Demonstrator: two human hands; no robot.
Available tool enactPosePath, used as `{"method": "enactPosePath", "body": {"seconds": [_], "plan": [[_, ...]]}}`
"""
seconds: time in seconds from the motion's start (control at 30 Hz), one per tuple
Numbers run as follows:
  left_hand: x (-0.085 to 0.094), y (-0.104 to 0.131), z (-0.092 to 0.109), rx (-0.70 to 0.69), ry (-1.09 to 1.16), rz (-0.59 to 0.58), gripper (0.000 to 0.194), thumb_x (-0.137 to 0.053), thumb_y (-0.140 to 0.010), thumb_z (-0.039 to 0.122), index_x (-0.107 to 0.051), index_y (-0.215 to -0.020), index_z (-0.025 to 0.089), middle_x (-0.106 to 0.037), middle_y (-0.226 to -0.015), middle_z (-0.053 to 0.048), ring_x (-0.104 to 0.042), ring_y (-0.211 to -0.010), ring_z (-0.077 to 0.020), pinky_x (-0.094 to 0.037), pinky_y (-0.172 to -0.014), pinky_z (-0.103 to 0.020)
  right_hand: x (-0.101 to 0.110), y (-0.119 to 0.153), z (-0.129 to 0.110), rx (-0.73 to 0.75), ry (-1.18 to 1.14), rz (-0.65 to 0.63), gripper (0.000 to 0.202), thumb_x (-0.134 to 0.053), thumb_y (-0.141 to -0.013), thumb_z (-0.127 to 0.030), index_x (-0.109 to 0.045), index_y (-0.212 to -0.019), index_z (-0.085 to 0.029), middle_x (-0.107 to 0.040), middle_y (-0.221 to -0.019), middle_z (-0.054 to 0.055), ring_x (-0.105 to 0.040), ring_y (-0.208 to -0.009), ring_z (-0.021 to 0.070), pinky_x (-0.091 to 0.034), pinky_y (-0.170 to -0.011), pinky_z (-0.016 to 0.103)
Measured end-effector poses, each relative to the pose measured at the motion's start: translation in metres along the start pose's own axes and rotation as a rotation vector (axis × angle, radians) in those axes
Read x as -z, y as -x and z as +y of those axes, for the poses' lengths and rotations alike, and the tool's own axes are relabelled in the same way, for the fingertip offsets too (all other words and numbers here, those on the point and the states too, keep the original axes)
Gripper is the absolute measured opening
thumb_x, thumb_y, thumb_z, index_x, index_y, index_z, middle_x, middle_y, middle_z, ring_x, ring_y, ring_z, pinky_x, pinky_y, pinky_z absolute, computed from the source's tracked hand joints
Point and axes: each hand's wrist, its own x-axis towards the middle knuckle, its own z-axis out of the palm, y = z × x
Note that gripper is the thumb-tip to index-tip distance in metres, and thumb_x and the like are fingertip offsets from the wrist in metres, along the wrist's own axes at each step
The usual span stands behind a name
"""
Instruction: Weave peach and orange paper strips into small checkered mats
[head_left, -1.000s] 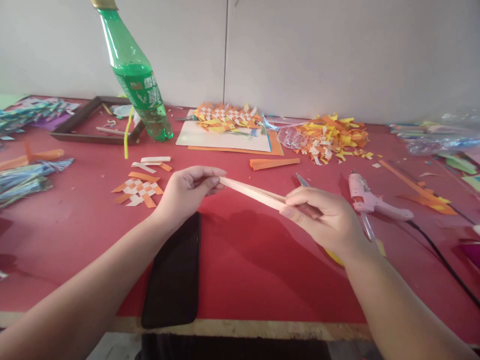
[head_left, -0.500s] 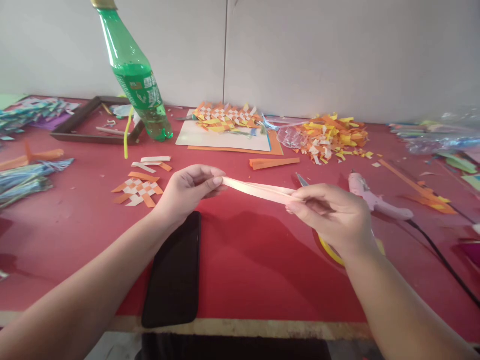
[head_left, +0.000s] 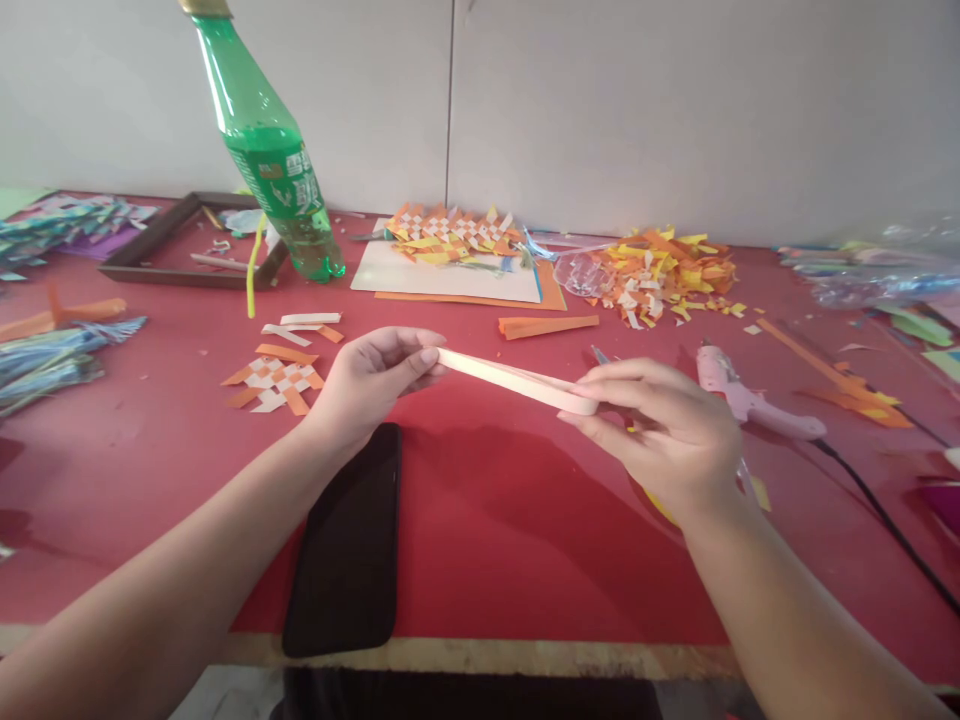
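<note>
A cream paper strip [head_left: 502, 376], looped back on itself at its right end, is stretched between my hands above the red table. My left hand [head_left: 379, 375] pinches its left end between thumb and fingers. The looped end sits between the thumb and fingers of my right hand [head_left: 667, 425]. Below and left of the strip lies a black phone [head_left: 345, 550]. A small woven orange and white paper piece [head_left: 277, 380] rests left of my left hand. Scissors [head_left: 664, 505] are mostly hidden under my right hand.
A green bottle [head_left: 277, 170] stands behind my left hand, beside a dark frame [head_left: 150, 275]. Orange folded strips [head_left: 547, 326] and a pile of orange paper pieces [head_left: 660, 270] lie further back. On the right is a pink glue gun [head_left: 750, 395] with a black cord.
The strip's right end has dropped slightly and now shows a rounded loop. My right hand has loosened its fingers around that end, and my left hand has shifted a little left.
</note>
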Motion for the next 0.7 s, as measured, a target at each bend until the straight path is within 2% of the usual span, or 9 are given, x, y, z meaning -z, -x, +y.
{"method": "enactPosePath", "body": {"seconds": [0.13, 0.27, 0.4, 0.57, 0.7], "plan": [[-0.0008, 0.0003, -0.0001, 0.010, -0.001, -0.005, 0.031, -0.090, -0.066, 0.032, -0.076, -0.091, 0.019, -0.074, -0.075, 0.001, -0.070, -0.070, -0.0093, -0.060, -0.075, -0.021, 0.0002, 0.0041, -0.0023, 0.074, 0.093, 0.084, 0.041, -0.077, -0.079, -0.004, -0.074, -0.109, -0.031, -0.078, -0.092, 0.000, -0.074, -0.076, 0.0158, -0.061, -0.070, 0.029], [0.0001, -0.0003, -0.0026, 0.036, 0.010, 0.004, 0.024, -0.090, -0.068, 0.031, -0.077, -0.084, 0.018, -0.074, -0.076, 0.002, -0.070, -0.069, -0.0077, -0.059, -0.074, -0.018, 0.0004, 0.0051, -0.0050, 0.099, 0.111, 0.109, 0.045, -0.079, -0.077, -0.005, -0.074, -0.112, -0.032, -0.079, -0.086, -0.001, -0.075, -0.072, 0.0164, -0.063, -0.069, 0.030], [0.0010, 0.0003, -0.0028, 0.054, 0.009, 0.009, 0.022, -0.089, -0.069, 0.030, -0.078, -0.085, 0.019, -0.076, -0.079, 0.001, -0.071, -0.071, -0.0084, -0.059, -0.076, -0.019, -0.0003, 0.0057, -0.0049, -0.040, 0.006, 0.118, 0.040, -0.080, -0.078, -0.008, -0.076, -0.107, -0.034, -0.079, -0.084, -0.003, -0.075, -0.070, 0.0162, -0.063, -0.067, 0.030], [0.0024, -0.0002, -0.0017, 0.026, 0.011, -0.002, 0.021, -0.089, -0.070, 0.029, -0.078, -0.085, 0.020, -0.075, -0.076, 0.001, -0.070, -0.070, -0.0078, -0.059, -0.074, -0.018, -0.0025, 0.0063, -0.0053, -0.229, -0.255, 0.085, 0.037, -0.079, -0.077, -0.008, -0.076, -0.105, -0.032, -0.078, -0.084, -0.005, -0.075, -0.072, 0.0129, -0.065, -0.069, 0.024], [0.0034, -0.0008, -0.0015, 0.037, 0.011, -0.003, 0.020, -0.088, -0.071, 0.028, -0.079, -0.087, 0.020, -0.075, -0.077, 0.001, -0.070, -0.070, -0.0069, -0.059, -0.074, -0.016, -0.0037, 0.0054, -0.0084, -0.339, -0.384, 0.106, 0.027, -0.083, -0.074, -0.010, -0.078, -0.093, -0.027, -0.078, -0.079, -0.005, -0.075, -0.069, 0.0112, -0.064, -0.067, 0.019]]}}
